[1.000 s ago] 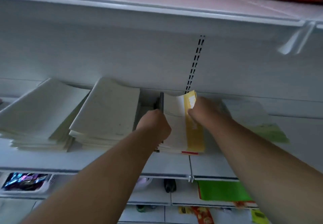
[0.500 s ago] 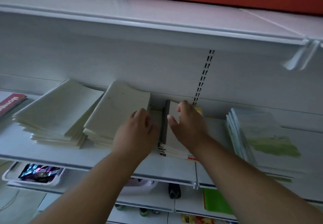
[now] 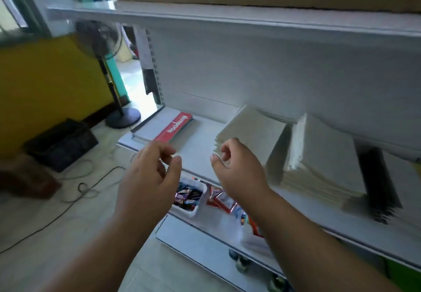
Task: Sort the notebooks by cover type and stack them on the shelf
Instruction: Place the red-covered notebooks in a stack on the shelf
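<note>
Below, white bin [image 3: 197,202] of wrapped packets, both hands [image 3: 145,177] empty, fingers curled.

Both hands, left [image 3: 145,175] and right [image 3: 239,168], have left the dark-spined notebooks [image 3: 378,184], now empty.

Matt paper notebooks [image 3: 252,130] — smooth painted-metal shelf [image 3: 200,155] — glossy red cover [image 3: 174,127].

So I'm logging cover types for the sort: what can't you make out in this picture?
- Head view, dark-spined stack: its covers face away and its right side blurs into the frame edge.
- Two cream stacks: motion blur hides any print.
- Lower-shelf tray: partly hidden behind the left hand and right hand.
</note>
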